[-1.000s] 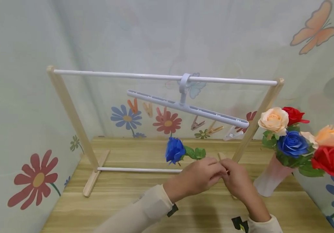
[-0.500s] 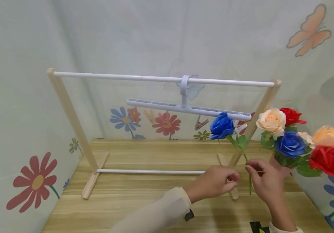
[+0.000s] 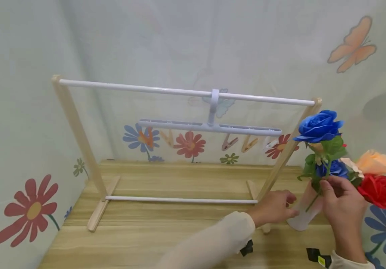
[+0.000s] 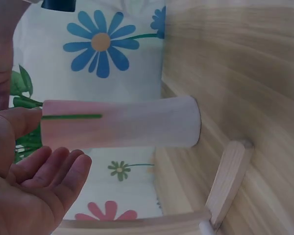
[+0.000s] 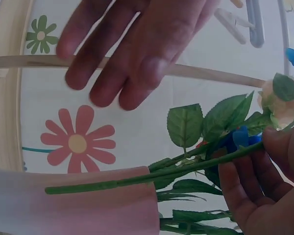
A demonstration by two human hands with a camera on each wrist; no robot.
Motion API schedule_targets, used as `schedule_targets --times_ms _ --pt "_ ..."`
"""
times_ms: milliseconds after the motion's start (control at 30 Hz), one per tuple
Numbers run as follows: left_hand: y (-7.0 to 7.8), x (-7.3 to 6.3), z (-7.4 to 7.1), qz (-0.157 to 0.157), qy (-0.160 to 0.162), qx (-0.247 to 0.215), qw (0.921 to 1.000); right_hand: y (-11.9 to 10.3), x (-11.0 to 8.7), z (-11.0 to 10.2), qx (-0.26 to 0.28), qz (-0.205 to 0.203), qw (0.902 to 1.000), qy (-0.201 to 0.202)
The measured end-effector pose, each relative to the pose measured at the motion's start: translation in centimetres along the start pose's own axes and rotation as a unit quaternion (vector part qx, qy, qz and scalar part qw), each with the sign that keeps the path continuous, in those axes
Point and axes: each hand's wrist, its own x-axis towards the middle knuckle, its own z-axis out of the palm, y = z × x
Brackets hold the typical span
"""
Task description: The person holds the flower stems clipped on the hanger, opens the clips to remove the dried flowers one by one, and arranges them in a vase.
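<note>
My right hand (image 3: 345,203) pinches the green stem (image 5: 186,169) of a blue rose (image 3: 320,126) between thumb and fingers. The bloom is up in front of the other flowers, and the stem's lower end overlaps the vase's side in the right wrist view. The pink-and-white vase (image 4: 122,123) stands upright on the table and holds several roses, among them a red rose (image 3: 379,190), a peach rose (image 3: 375,162) and a second blue rose (image 3: 335,169). Close to the vase's left side, my left hand (image 3: 275,205) has its fingers loosely bent around nothing.
A wooden rack with a white top bar (image 3: 129,87) stands left of the vase. From it hangs a pale hanger (image 3: 209,127) with several clothespins (image 3: 249,144). The rack's right foot (image 4: 230,178) is near the vase base. A flower-patterned sheet (image 3: 179,45) encloses the table.
My right hand has carried the blue rose from in front of the rack rightward to the vase, turning it upright. My left hand has let go of the stem and followed rightward. The hanger has levelled out.
</note>
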Motion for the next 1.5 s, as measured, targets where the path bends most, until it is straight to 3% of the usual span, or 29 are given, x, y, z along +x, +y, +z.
schedule_targets --times_ms 133,233,433,600,733,833,933,1033,1233,1400,1500 --pt "0.5 0.8 1.1 -0.026 -0.002 -0.035 0.9991 0.1 0.5 -0.3 0.016 0.015 0.9989 0.042" --pt "0.9 1.2 1.7 -0.030 0.014 -0.045 0.9985 -0.1 1.0 -0.6 0.027 0.016 0.9967 0.075" --pt "1.5 2.1 2.3 -0.014 0.069 -0.039 0.9967 -0.7 2.2 -1.0 0.051 0.021 0.9918 0.115" --pt "2.2 3.1 2.4 -0.003 0.067 -0.069 0.9954 -1.1 2.7 -0.8 0.074 0.031 0.9869 0.140" --pt "2.8 4.0 2.4 0.034 0.068 -0.071 0.9946 -1.5 3.1 -0.6 0.085 0.015 0.9823 0.166" --pt "3.2 4.6 2.6 0.053 0.086 -0.070 0.9924 -1.7 3.3 -0.6 0.091 -0.011 0.9783 0.186" --pt "3.6 4.9 2.8 0.029 0.097 -0.132 0.9860 -2.0 3.5 -0.7 0.091 -0.021 0.9752 0.201" --pt "3.7 5.1 3.1 0.003 0.108 -0.201 0.9736 -2.3 3.6 -0.9 0.079 -0.021 0.9743 0.210" --pt "3.6 5.2 3.6 -0.013 0.145 -0.252 0.9567 -2.5 3.6 -1.3 0.039 -0.016 0.9818 0.185" --pt "3.3 5.6 3.9 -0.019 0.170 -0.249 0.9532 -1.8 3.5 -1.0 -0.028 0.000 0.9934 0.111" --pt "3.2 5.9 4.2 -0.033 0.173 -0.248 0.9527 -1.2 3.4 -0.8 -0.079 -0.016 0.9943 0.070"
